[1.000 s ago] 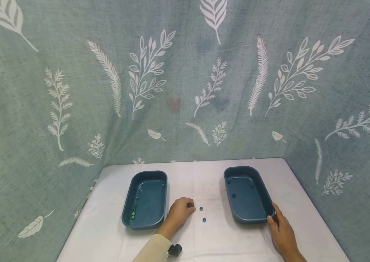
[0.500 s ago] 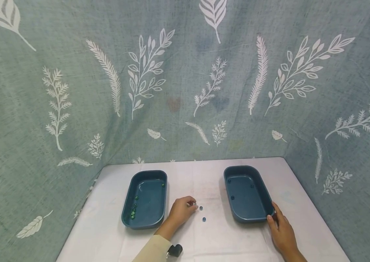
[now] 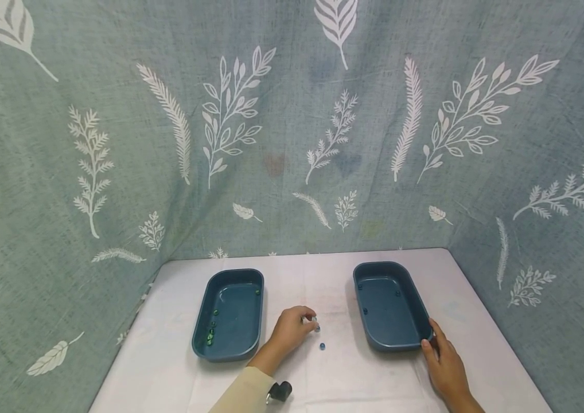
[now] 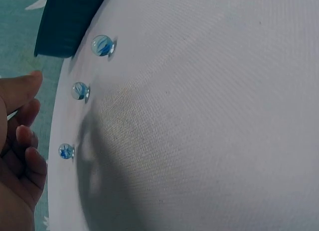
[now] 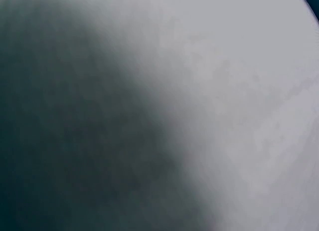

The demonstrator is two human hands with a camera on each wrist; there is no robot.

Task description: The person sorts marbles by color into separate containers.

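Note:
Over the middle of the white tabletop, my left hand (image 3: 292, 330) hovers with loosely bent fingers, right beside some clear-and-blue glass marbles. Three such marbles show in the left wrist view: one marble (image 4: 102, 45) by the tray, a middle marble (image 4: 79, 91), and a marble (image 4: 66, 151) nearest the curled fingers; no marble shows between thumb and fingers. My right hand (image 3: 447, 367) holds the near right corner of a dark blue tray (image 3: 397, 347), thumb on the near side and fingers along the outer side. Three blue marbles (image 3: 397, 293) lie in that tray. The right wrist view is mostly dark blur.
A second dark blue tray (image 3: 227, 355) stands left of my left hand, with several green marbles (image 3: 210, 338) mostly along its left side. A leaf-patterned cloth (image 3: 292, 143) encloses the back and sides of the table. A black device (image 3: 280, 392) sits at my left wrist.
My left hand has shifted slightly right and away, and a marble earlier at its fingertips shows farther right. One marble in the right tray has rolled left. The right hand stays put.

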